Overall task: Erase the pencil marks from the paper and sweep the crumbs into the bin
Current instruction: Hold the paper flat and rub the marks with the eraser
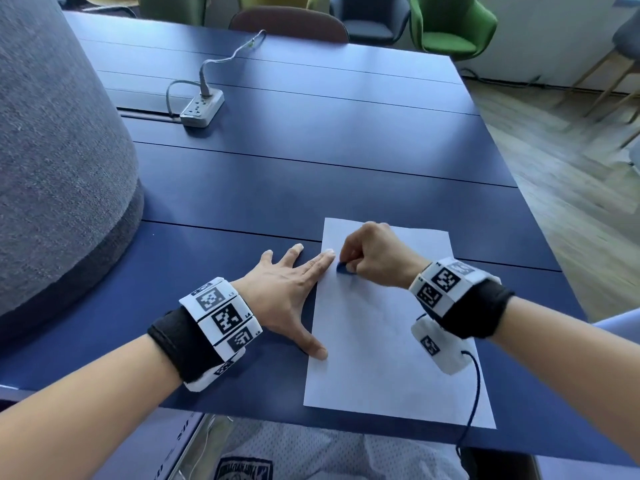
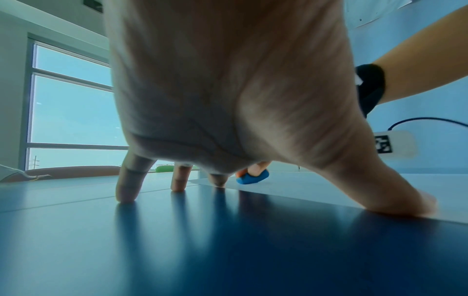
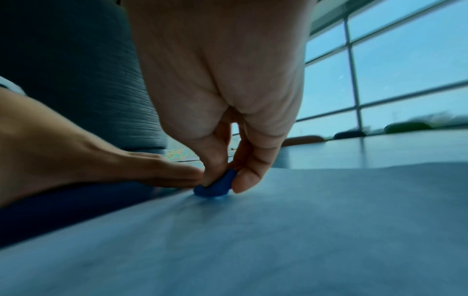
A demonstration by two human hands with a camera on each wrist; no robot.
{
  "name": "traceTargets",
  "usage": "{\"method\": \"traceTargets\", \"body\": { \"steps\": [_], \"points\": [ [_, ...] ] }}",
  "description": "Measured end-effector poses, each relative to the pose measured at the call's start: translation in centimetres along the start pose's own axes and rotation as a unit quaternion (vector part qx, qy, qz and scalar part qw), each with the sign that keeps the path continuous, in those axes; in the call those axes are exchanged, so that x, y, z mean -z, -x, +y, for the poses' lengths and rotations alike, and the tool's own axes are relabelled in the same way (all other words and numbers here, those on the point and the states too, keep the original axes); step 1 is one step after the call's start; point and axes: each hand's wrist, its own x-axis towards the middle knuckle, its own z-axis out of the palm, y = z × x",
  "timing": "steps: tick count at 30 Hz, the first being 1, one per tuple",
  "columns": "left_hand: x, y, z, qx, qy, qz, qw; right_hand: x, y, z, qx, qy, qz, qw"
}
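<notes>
While the white rectangular sheet of paper lies flat at the near right of the dark blue table, a small blue rounded eraser is pressed onto it close to its far left edge. The right hand pinches that eraser between thumb and fingertips, its fingers curled around it. Just beside it, the left hand lies flat with fingers spread; its thumb and one fingertip rest on the paper's left edge, the other fingers on the table, apparently pinning the sheet.

Pencil marks are too faint to make out, so I cannot tell how much has been rubbed away; only a slight smudge shows by the eraser. Judging by the grip, the erasing step is in hand. No crumbs can be made out and no bin is in view, so the sweeping looks not yet done.

Farther off, a white power strip sits on the table, a large grey fabric-covered form at left, green chairs beyond.
</notes>
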Motion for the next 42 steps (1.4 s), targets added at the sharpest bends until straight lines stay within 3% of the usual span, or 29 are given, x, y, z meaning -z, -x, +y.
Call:
{"method": "traceTargets", "body": {
  "steps": [2, 6, 11, 15, 20, 24, 29, 34, 38, 42],
  "points": [
    [0.0, 0.0, 0.0, 0.000, -0.007, -0.006, 1.000, 0.1, 0.5, 0.3, 0.003, 0.001, 0.005, 1.000],
    [0.2, 0.0, 0.1, 0.001, -0.029, -0.024, 0.999, -1.1, 3.7, -0.9, 0.049, 0.016, -0.113, 0.992],
    [0.4, -0.1, 0.3, 0.005, -0.028, -0.035, 0.999, -0.3, 2.6, 0.1, 0.028, -0.001, -0.034, 0.999],
    [0.5, 0.0, 0.5, 0.009, -0.035, -0.038, 0.999, -1.1, 4.7, -0.6, 0.061, 0.015, -0.132, 0.989],
    [0.5, 0.0, 0.6, 0.010, -0.036, -0.034, 0.999, -1.0, 3.6, -0.3, 0.042, -0.004, -0.060, 0.997],
    [0.6, 0.0, 0.8, 0.013, -0.045, -0.043, 0.998, -1.3, 5.5, -0.8, 0.071, 0.006, -0.160, 0.985],
    [0.8, -0.1, 0.7, 0.016, -0.037, -0.042, 0.998, -1.3, 4.7, -0.5, 0.051, 0.003, -0.073, 0.996],
    [0.9, 0.1, 0.8, 0.018, -0.038, -0.040, 0.998, -1.7, 7.6, -1.8, 0.095, 0.021, -0.210, 0.973],
    [1.0, 0.1, 0.9, 0.019, -0.038, -0.043, 0.998, -1.5, 6.3, -1.1, 0.075, 0.008, -0.116, 0.990],
    [0.9, 0.3, 0.9, 0.016, -0.043, -0.032, 0.998, -2.0, 8.1, -1.6, 0.082, 0.019, -0.186, 0.979]
  ]
}}
